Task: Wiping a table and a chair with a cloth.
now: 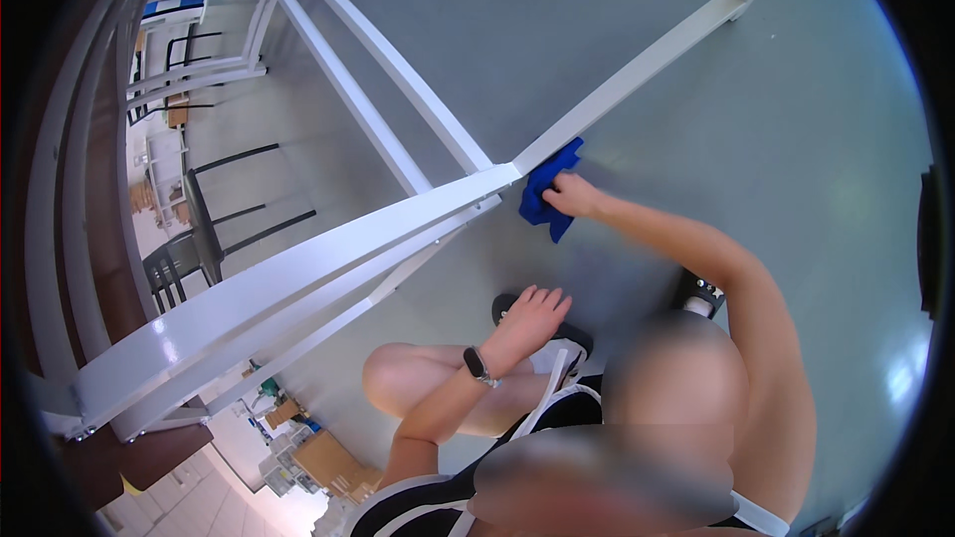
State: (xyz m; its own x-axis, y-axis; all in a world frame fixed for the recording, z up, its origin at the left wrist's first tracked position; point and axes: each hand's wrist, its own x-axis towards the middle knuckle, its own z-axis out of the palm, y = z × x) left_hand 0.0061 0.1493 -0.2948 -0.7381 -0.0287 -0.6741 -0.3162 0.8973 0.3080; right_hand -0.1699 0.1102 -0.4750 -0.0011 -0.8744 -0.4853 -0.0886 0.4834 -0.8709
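My right hand [572, 196] has its fingers closed around a crumpled blue cloth [538, 201]. The cloth lies against the white metal frame [597, 104], close to the corner where several bars meet. Part of the cloth hangs down below my fingers. My left hand [535, 322] is empty, its fingers apart, resting low over a dark shoe [505, 306] beside my bent knee. A dark band [476, 364] with a small screen is on my left wrist.
White upright bars [348, 80] and crossbars of the frame fill the left side, joined to a brown panel [149, 462]. Beyond them stand dark chairs [204, 224] and cardboard boxes [328, 462]. Smooth grey floor [816, 159] spreads to the right.
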